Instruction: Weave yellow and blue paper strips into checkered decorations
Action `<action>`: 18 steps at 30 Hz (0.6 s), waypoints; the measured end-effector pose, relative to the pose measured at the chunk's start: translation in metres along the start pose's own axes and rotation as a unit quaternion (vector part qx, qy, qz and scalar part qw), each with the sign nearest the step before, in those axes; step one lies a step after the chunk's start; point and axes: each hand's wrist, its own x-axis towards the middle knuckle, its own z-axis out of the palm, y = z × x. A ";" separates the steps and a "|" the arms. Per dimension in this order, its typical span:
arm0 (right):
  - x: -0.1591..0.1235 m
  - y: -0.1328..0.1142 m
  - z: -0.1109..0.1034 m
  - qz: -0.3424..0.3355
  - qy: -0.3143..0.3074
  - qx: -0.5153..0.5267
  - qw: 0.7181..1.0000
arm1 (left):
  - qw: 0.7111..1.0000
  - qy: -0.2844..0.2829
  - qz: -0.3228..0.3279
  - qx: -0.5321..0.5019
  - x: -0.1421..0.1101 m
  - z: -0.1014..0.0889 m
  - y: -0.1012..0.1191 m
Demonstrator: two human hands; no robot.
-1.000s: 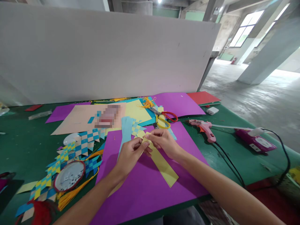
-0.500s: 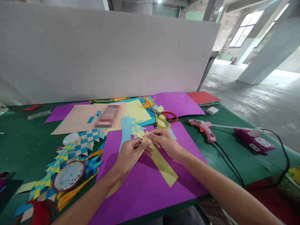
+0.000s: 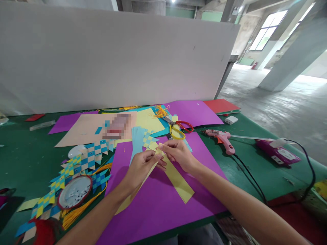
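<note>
Yellow paper strips [image 3: 180, 183] cross between my hands above a large purple sheet [image 3: 158, 217]. With thumb and fingers, my left hand [image 3: 145, 166] pinches one strip, whose tail runs down under my left forearm. The fingertips of my right hand [image 3: 180, 153] grip the top end of the strips, where they meet at an angle; the fold itself is partly covered by fingers. Just beyond my left hand lie light blue paper strips [image 3: 138, 139] and a yellow-and-blue woven paper piece [image 3: 150, 139]. Behind my right hand rest scissors [image 3: 178, 126] with red and yellow handles.
At right lie a pink glue gun [image 3: 221, 139] and a purple power strip [image 3: 277, 153] with a black cord. On the left are woven paper fish [image 3: 58, 180], a dish of small eyes [image 3: 75, 192] and an orange tassel [image 3: 74, 217]. A white board [image 3: 114, 61] stands behind.
My hands keep nearly the same pinch on the yellow strips. The left strip's tail shows slightly more below my left forearm; the other things lie where they were.
</note>
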 end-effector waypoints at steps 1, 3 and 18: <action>0.000 0.000 0.000 -0.002 0.000 -0.002 1.000 | 1.000 0.001 -0.001 0.000 0.000 0.000 0.000; 0.001 0.002 -0.001 -0.005 0.002 -0.005 1.000 | 1.000 0.001 -0.003 -0.007 0.001 0.000 0.000; 0.004 0.000 -0.012 0.035 -0.065 -0.046 0.996 | 1.000 0.015 0.000 0.006 0.001 -0.003 -0.002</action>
